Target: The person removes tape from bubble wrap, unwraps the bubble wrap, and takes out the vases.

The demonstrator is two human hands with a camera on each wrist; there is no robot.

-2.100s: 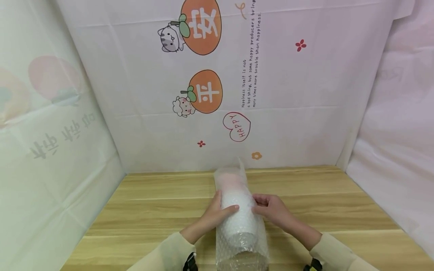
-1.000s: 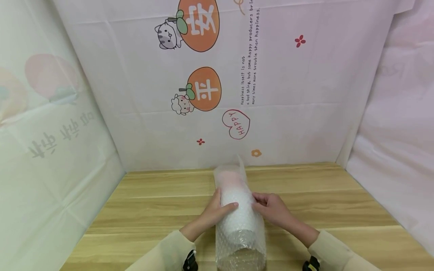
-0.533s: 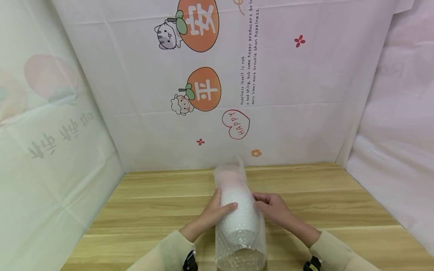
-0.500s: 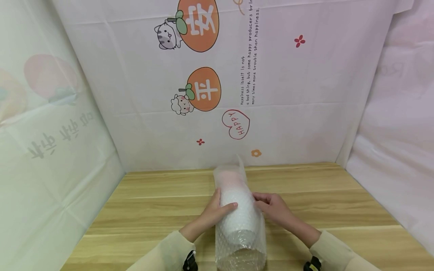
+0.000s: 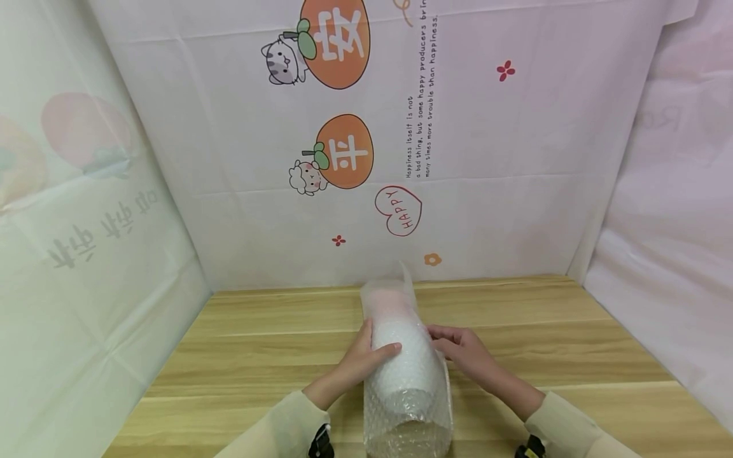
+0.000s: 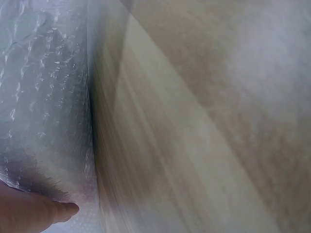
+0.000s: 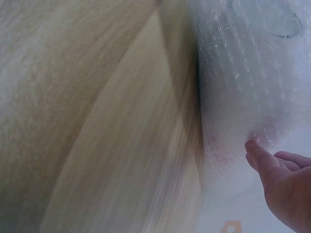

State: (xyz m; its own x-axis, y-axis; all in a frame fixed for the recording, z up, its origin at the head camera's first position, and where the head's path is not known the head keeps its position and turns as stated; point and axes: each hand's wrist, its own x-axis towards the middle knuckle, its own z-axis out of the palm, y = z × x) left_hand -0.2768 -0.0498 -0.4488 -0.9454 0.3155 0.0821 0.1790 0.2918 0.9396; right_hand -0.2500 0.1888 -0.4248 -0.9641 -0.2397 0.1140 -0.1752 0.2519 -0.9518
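Observation:
A cylindrical bundle in bubble wrap (image 5: 405,369) lies lengthwise on the wooden table in the head view. Something white with a pinkish far part shows through the layers; its kind is hidden. My left hand (image 5: 366,357) grips the bundle's left side, thumb over the top and fingers down its flank. At the right side, my right hand (image 5: 468,353) pinches the wrap's edge between thumb and fingers. In the left wrist view the clear bubble wrap (image 6: 43,92) fills the left edge. In the right wrist view a fingertip of the right hand (image 7: 286,187) meets the wrap.
The wood-grain table (image 5: 258,356) extends to both sides of the bundle. A white printed cloth (image 5: 492,210) hangs behind it, with more cloth at left and right. A loose flap of wrap (image 5: 407,277) stands up at the bundle's far end.
My right hand has shifted slightly to the right, and the wrap's right edge has lifted a little away from the bundle. The left hand stays in place.

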